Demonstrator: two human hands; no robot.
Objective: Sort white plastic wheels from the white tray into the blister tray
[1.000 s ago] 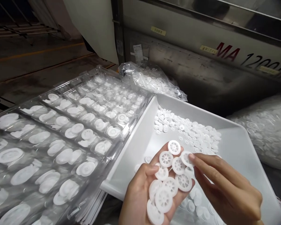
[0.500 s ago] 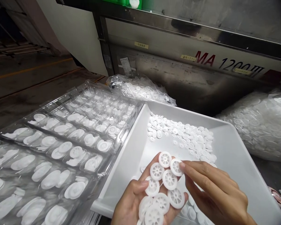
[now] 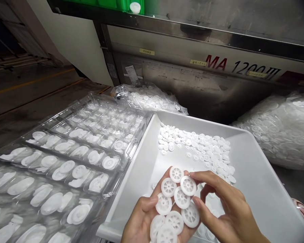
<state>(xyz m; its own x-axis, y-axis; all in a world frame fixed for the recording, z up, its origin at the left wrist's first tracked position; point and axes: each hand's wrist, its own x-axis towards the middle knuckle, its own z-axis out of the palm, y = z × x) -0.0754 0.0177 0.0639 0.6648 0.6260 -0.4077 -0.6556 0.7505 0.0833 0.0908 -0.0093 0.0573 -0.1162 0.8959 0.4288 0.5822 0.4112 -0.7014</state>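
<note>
Head view, single frame.

Left hand [image 3: 144,221]: bottom centre of the frame, palm up and cupped, holding a pile of white spoked wheels [image 3: 178,197] that lie flat and overlapping across palm and fingers; the thumb rests against the lowest left wheel.

Right hand [image 3: 224,211]: lower right, fingers curled and narrow. The forefinger tip touches the topmost right wheel [image 3: 188,185] of the pile and the thumb sits just under a lower wheel; whether it grips a wheel cannot be told.

White tray [image 3: 258,175]: centre right, tilted, beneath both hands. Loose small wheels [image 3: 200,145] heaped along its far side, a few more near the hands.

Clear plastic trays [image 3: 66,158]: left half of the frame, touching the white tray's left rim, with rows of pockets holding white wheels.

Plastic bag of wheels [image 3: 152,98]: upper centre, just behind the trays.

Second bag [image 3: 283,131]: right edge, larger, also full of white wheels.

Machine panel [image 3: 218,64]: upper frame, metal, lettered "MA 1200".
</note>
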